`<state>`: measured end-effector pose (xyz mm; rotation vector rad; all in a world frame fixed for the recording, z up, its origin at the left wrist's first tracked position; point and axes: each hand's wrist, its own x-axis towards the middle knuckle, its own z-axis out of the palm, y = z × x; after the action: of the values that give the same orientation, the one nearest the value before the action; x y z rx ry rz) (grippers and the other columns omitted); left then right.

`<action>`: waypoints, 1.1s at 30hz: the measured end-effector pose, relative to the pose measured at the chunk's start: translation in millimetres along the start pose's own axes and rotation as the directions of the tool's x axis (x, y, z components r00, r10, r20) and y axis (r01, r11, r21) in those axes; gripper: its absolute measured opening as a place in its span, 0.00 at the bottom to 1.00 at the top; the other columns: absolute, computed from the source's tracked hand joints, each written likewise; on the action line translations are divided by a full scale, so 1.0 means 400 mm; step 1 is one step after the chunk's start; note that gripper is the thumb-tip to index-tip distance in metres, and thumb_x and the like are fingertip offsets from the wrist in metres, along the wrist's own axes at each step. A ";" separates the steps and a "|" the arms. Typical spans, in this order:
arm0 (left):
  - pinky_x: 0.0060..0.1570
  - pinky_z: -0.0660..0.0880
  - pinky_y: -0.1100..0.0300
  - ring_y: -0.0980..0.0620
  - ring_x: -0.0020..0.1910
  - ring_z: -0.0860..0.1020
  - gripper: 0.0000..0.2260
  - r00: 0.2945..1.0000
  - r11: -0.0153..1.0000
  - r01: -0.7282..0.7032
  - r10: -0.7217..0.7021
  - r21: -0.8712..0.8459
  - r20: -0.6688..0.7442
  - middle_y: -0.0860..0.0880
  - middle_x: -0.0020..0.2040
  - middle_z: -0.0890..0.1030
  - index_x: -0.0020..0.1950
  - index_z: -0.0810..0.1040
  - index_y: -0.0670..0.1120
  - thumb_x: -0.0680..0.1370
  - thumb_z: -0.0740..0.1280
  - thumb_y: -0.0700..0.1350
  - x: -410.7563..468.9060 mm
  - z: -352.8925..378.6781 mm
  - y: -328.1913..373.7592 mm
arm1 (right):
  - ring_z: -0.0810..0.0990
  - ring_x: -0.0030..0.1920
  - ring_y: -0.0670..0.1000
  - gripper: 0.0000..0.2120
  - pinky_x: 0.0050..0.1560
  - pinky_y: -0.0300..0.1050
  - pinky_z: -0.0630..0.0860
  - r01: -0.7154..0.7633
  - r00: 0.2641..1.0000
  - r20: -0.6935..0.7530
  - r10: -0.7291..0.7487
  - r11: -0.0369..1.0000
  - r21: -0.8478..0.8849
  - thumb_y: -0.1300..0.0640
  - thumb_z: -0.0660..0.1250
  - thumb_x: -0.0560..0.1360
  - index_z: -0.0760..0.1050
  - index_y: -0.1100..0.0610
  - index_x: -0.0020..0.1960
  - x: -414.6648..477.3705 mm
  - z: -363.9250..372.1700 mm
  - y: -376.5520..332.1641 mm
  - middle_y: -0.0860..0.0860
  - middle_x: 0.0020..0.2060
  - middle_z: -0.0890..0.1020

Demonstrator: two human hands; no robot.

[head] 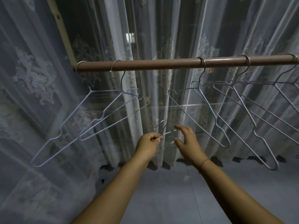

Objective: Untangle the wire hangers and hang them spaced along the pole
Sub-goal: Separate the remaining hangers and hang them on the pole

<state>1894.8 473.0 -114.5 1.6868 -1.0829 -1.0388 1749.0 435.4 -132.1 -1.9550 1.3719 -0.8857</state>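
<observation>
A brown pole [158,64] runs level across the view. Two pale wire hangers [76,122] hang from its left end, and several more hangers [239,113] hang along its right half, their frames overlapping. Below the pole's middle, my left hand [149,141] pinches the neck of a loose wire hanger [162,126], whose hook points up. The rest of that hanger is blurred against the curtain. My right hand [186,139] hovers just right of it, fingers spread and holding nothing.
A sheer white lace curtain [32,81] hangs behind the pole and along the left side. A beige frame post [63,33] rises from the pole's left end. Grey floor [169,191] lies below my arms.
</observation>
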 end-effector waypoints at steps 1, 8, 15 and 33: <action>0.55 0.72 0.61 0.52 0.53 0.78 0.12 1.000 1.000 -0.023 0.023 0.018 -0.006 0.52 0.49 0.82 0.41 0.78 0.55 0.78 0.62 0.39 -0.001 -0.002 -0.005 | 0.64 0.68 0.52 0.22 0.67 0.43 0.60 0.005 1.000 0.000 -0.005 0.998 -0.058 0.61 0.63 0.75 0.67 0.53 0.68 -0.002 0.000 0.004 0.52 0.66 0.68; 0.57 0.75 0.57 0.50 0.56 0.77 0.12 0.989 0.982 -0.129 0.137 0.136 -0.055 0.48 0.55 0.79 0.43 0.79 0.57 0.78 0.62 0.41 0.012 -0.002 -0.033 | 0.78 0.55 0.53 0.11 0.67 0.55 0.66 -0.025 0.998 0.048 0.041 0.952 -0.305 0.52 0.62 0.76 0.76 0.51 0.57 -0.034 -0.031 0.020 0.51 0.52 0.82; 0.55 0.69 0.63 0.51 0.57 0.72 0.05 0.941 0.976 -0.166 0.200 0.143 -0.274 0.50 0.55 0.71 0.48 0.78 0.50 0.73 0.71 0.45 -0.013 0.011 -0.028 | 0.75 0.34 0.50 0.07 0.41 0.50 0.77 -0.142 0.982 0.132 0.133 0.988 0.063 0.59 0.62 0.76 0.78 0.57 0.45 -0.088 -0.075 -0.023 0.51 0.32 0.77; 0.47 0.77 0.70 0.56 0.46 0.82 0.10 0.977 0.887 -0.159 0.205 -0.433 0.061 0.46 0.48 0.84 0.56 0.79 0.43 0.75 0.67 0.39 -0.126 0.079 0.206 | 0.72 0.31 0.49 0.14 0.31 0.40 0.70 -0.136 0.983 -0.015 0.183 0.780 0.611 0.65 0.60 0.76 0.79 0.51 0.53 -0.162 -0.180 -0.181 0.52 0.30 0.76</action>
<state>1832.5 492.2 -36.8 1.1680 -0.9726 -1.1544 1716.7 512.5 -44.6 -1.2991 1.0830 -1.1518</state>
